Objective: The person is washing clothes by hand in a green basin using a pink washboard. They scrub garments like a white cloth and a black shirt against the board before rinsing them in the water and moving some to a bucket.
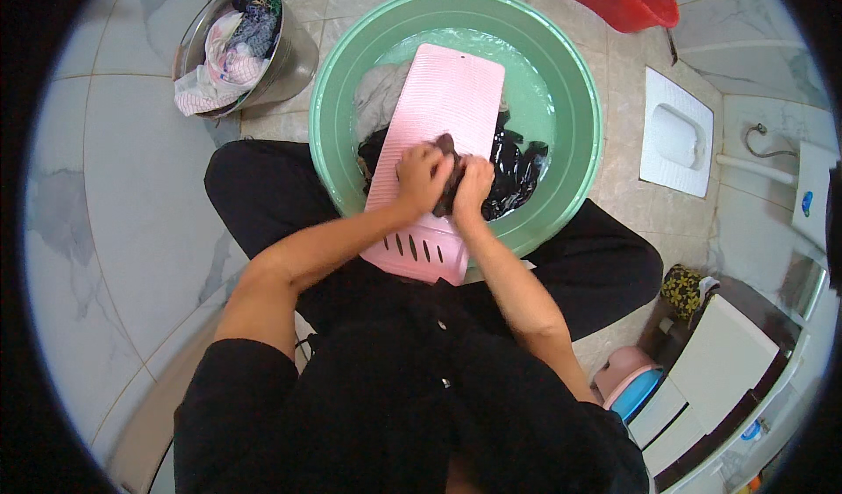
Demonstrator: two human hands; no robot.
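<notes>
A pink plastic washboard (454, 92) leans inside a large green plastic basin (579, 99), its slotted lower end resting over the near rim towards my lap. On its ridges lies a small dark brown cloth (448, 188), bunched up and wet. My left hand (421, 177) grips this cloth from the left, slightly blurred. From the other side my right hand (472, 181) is closed on the same cloth. Water (526, 86) stands in the basin around the board. Soaking there are a grey cloth (380, 96) on the left and a shiny black garment (516, 165) on the right.
A metal bucket (289, 66) full of clothes stands at the upper left. At the upper right lies a red plastic container (625, 7). A white squat toilet (677, 132) is set in the tiled floor to the right. A white cabinet (723, 356) is at the lower right, near a pink bucket (621, 369).
</notes>
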